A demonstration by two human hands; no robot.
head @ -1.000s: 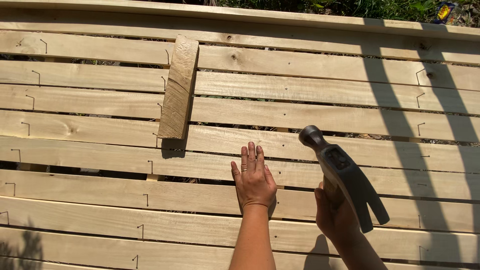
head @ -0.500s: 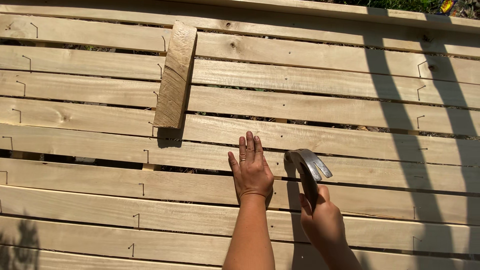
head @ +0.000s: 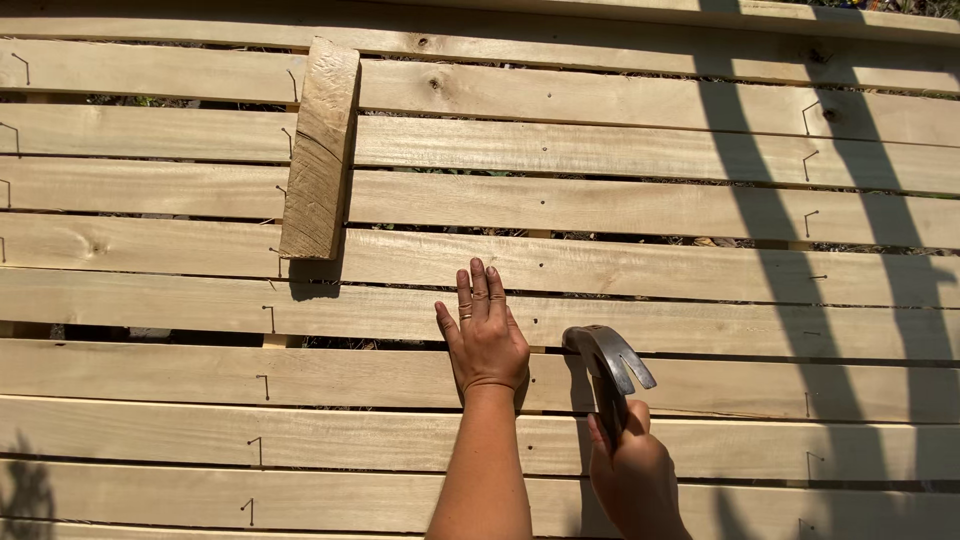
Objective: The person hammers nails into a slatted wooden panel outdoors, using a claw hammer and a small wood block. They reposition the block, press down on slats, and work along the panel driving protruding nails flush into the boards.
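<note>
Nearest the viewer, the right hand (head: 635,470) is closed around the handle of a claw hammer (head: 608,365), whose steel head rests against a pale wooden slat. Just to its left, the left hand (head: 485,335) lies flat, fingers open and together, palm down on the slatted wooden panel (head: 650,205). Farther off, toward the panel's upper left, a short rough wood block (head: 320,150) lies across several slats.

Wood block (head: 321,150) on slats (head: 650,205), up-left of hands (head: 487,340).
</note>
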